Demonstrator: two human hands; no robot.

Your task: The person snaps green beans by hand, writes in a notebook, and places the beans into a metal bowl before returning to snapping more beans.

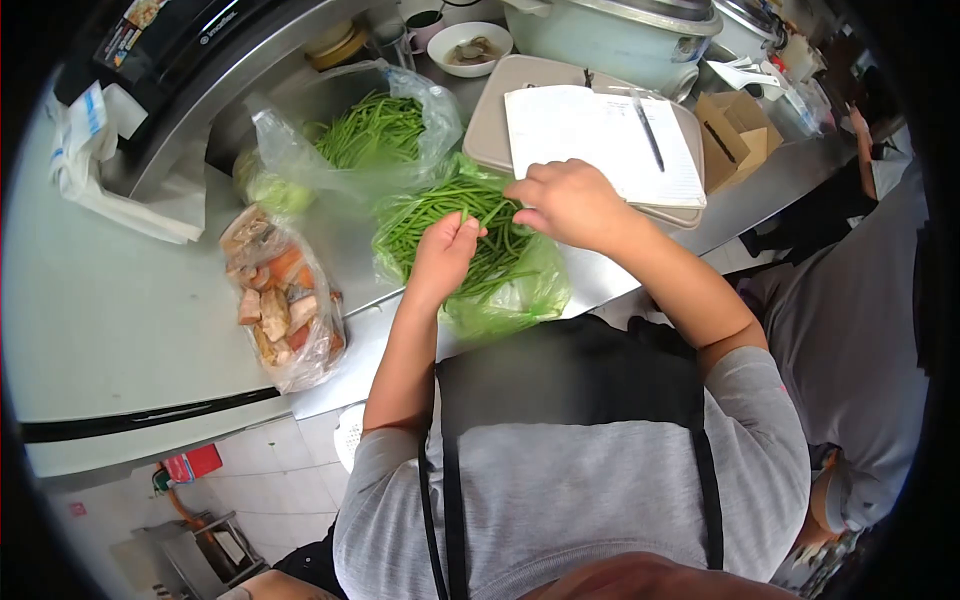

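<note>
A heap of long green beans (pixel 470 225) lies in an open green plastic bag (pixel 520 295) on the steel counter, straight in front of me. My left hand (pixel 445 250) rests on the near left of the heap, fingers curled around a few beans. My right hand (pixel 570 200) is over the far right of the heap, fingertips pinched on bean ends at its left side. The hands are close together, about a hand's width apart.
A clear bag of more green beans (pixel 375 130) sits behind the heap. A bag of cut carrot and pale chunks (pixel 285 310) lies to the left. A notebook (pixel 600 140) with a pen (pixel 648 130) rests on a beige tray. A bowl (pixel 470 48), a cooker (pixel 620 35) and a cardboard box (pixel 735 140) stand behind. Another person's grey sleeve (pixel 860 330) is at the right.
</note>
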